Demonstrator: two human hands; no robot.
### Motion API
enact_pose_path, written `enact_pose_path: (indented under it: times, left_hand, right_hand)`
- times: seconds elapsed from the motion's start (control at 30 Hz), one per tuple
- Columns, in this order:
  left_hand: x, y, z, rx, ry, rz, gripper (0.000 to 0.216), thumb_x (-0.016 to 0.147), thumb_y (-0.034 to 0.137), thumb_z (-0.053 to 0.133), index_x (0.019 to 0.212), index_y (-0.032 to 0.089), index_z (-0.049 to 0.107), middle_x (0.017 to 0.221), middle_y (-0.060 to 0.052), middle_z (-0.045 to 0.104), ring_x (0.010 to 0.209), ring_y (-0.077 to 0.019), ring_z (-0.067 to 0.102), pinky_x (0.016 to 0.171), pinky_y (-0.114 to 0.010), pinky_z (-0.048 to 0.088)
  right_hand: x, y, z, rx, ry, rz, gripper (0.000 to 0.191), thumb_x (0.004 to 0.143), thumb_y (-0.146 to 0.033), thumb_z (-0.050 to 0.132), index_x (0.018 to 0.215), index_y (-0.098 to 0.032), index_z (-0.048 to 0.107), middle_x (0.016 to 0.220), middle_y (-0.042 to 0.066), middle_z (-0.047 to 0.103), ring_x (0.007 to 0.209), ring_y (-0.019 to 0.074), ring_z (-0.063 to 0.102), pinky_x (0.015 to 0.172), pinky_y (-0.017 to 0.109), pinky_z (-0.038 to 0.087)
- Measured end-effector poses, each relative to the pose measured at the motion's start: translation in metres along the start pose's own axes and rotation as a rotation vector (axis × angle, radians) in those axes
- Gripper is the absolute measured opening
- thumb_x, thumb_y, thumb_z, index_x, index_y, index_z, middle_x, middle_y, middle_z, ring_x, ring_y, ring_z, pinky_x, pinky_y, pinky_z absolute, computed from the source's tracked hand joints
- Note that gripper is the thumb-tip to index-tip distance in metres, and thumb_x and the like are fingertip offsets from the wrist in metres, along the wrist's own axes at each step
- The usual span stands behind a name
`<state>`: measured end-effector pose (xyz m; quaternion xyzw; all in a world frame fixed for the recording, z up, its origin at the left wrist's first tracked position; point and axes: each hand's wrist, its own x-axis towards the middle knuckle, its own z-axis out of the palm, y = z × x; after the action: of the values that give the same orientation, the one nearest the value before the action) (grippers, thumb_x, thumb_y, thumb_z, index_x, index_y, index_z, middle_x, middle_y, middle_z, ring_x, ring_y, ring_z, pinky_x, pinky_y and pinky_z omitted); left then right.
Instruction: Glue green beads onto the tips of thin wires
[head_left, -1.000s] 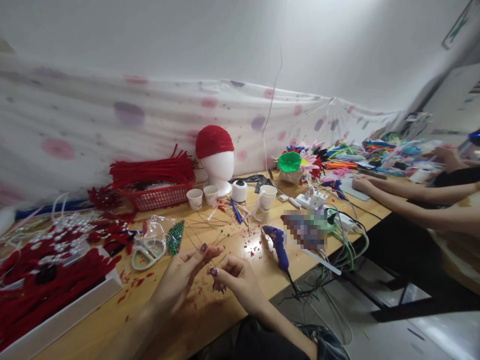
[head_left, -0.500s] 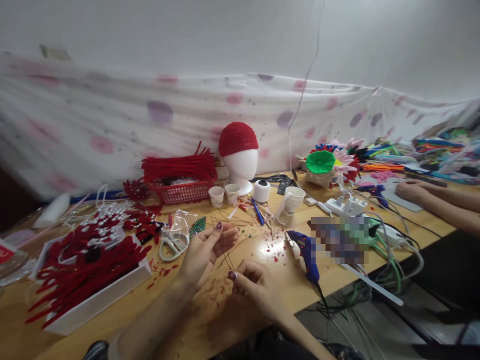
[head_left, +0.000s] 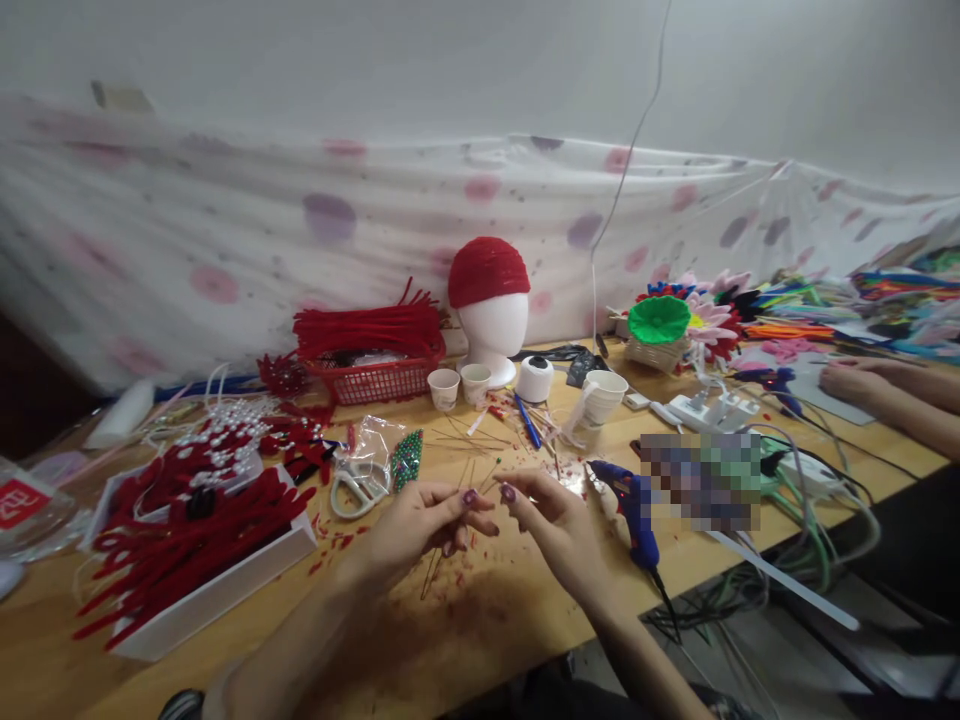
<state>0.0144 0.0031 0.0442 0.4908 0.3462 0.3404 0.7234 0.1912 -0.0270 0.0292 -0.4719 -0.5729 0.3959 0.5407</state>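
Between its thumb and fingers, my left hand [head_left: 427,520] is closed on several thin wires [head_left: 430,578], whose ends stick out below and above the fingers. Close beside it, my right hand [head_left: 553,525] has thumb and index finger pinched together; anything between those fingertips is too small to make out. A tiny green bead [head_left: 498,461] shows just above the fingertips, and I cannot tell which hand its wire belongs to. More loose wires [head_left: 469,437] lie on the table beyond. A packet of green beads [head_left: 407,458] and white-handled scissors [head_left: 356,490] lie left of my hands.
A blue glue gun [head_left: 634,515] lies right of my hands, its cord trailing off the table edge. Ahead stand paper cups [head_left: 444,390], a white thread spool [head_left: 534,380] and a red-capped foam head [head_left: 491,330]. A box of red stems [head_left: 217,590] sits left. Another person's hands [head_left: 862,385] are far right.
My right hand has moved up from the wires' lower ends to beside my left fingertips. My left fingers have curled in more around the wires. The view has shifted slightly.
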Motion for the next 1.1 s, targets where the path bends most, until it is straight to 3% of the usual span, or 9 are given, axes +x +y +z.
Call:
enact_pose_path:
  times: [0.07,0.2,0.47,0.63,0.77,0.87,0.97,1.03,1.1]
  left_hand:
    - [-0.005,-0.003,-0.001,0.036,-0.075,-0.05,0.037,0.077,0.045,0.07,0.089,0.01,0.074,0.078,-0.014,0.075,0.049,-0.0067,0.053,0.045,-0.017,0.035]
    - [-0.01,-0.008,-0.001,0.0,-0.136,-0.104,0.037,0.077,0.047,0.069,0.086,0.011,0.073,0.078,-0.012,0.075,0.049,-0.0078,0.056,0.047,-0.019,0.038]
    - [-0.003,-0.02,-0.002,-0.169,-0.162,-0.176,0.04,0.067,0.05,0.076,0.081,0.012,0.072,0.064,-0.007,0.072,0.045,-0.0083,0.055,0.045,-0.019,0.037]
    - [-0.002,-0.025,-0.005,-0.088,-0.106,-0.077,0.04,0.072,0.051,0.071,0.085,0.012,0.074,0.067,-0.008,0.072,0.041,-0.005,0.043,0.04,-0.019,0.024]
    - [-0.006,-0.026,-0.014,0.049,0.0,-0.014,0.04,0.077,0.049,0.067,0.09,0.012,0.074,0.072,-0.011,0.073,0.042,-0.0051,0.036,0.044,-0.021,0.022]
    - [-0.011,-0.026,-0.022,0.103,0.053,-0.002,0.039,0.079,0.048,0.065,0.093,0.012,0.073,0.076,-0.013,0.074,0.041,-0.0059,0.035,0.045,-0.023,0.022]
    - [-0.016,-0.026,-0.029,0.101,0.103,-0.012,0.038,0.079,0.046,0.066,0.1,0.014,0.071,0.074,-0.011,0.075,0.041,-0.006,0.034,0.044,-0.023,0.02]
    - [-0.019,-0.027,-0.033,0.085,0.108,-0.017,0.038,0.079,0.045,0.067,0.102,0.016,0.067,0.072,-0.01,0.074,0.041,-0.0062,0.035,0.044,-0.022,0.02]
    - [-0.023,-0.028,-0.038,0.073,0.106,-0.009,0.032,0.079,0.044,0.068,0.096,0.017,0.064,0.07,-0.009,0.074,0.04,-0.0062,0.036,0.043,-0.02,0.021]
  right_hand:
    - [0.008,-0.002,0.003,0.05,-0.077,0.02,0.028,0.08,-0.044,0.065,0.091,-0.02,0.071,0.086,0.005,0.069,0.073,0.0161,0.059,0.06,0.026,0.045]
    - [0.012,0.005,0.015,0.202,-0.152,0.09,0.024,0.078,-0.042,0.069,0.073,-0.018,0.067,0.067,-0.001,0.06,0.061,0.0119,0.054,0.057,0.024,0.042]
    - [0.007,0.017,0.025,0.332,0.005,0.005,0.024,0.074,-0.038,0.074,0.064,-0.019,0.062,0.067,-0.001,0.053,0.062,0.0118,0.049,0.058,0.024,0.04]
    - [0.007,0.014,0.024,0.232,0.023,-0.006,0.022,0.077,-0.041,0.07,0.071,-0.02,0.066,0.072,0.001,0.057,0.064,0.0134,0.052,0.058,0.025,0.043]
    - [-0.023,0.014,-0.019,-0.185,0.06,-0.001,0.028,0.083,-0.046,0.06,0.081,-0.02,0.069,0.076,0.004,0.064,0.067,0.0172,0.057,0.062,0.028,0.046]
    - [-0.049,0.024,-0.069,-0.593,0.412,0.056,0.037,0.081,-0.052,0.06,0.065,-0.02,0.06,0.061,0.002,0.056,0.058,0.0167,0.052,0.056,0.028,0.042]
    - [-0.05,0.04,-0.109,-0.922,0.711,0.162,0.05,0.069,-0.066,0.061,0.078,-0.017,0.06,0.071,0.008,0.06,0.061,0.0222,0.055,0.055,0.033,0.043]
    - [-0.035,0.049,-0.124,-1.061,0.626,0.129,0.06,0.067,-0.07,0.057,0.089,-0.014,0.064,0.089,0.016,0.064,0.08,0.0311,0.059,0.067,0.042,0.047]
    - [-0.017,0.053,-0.132,-1.094,0.474,0.115,0.056,0.068,-0.067,0.051,0.084,-0.016,0.067,0.088,0.016,0.066,0.086,0.0345,0.059,0.074,0.046,0.046]
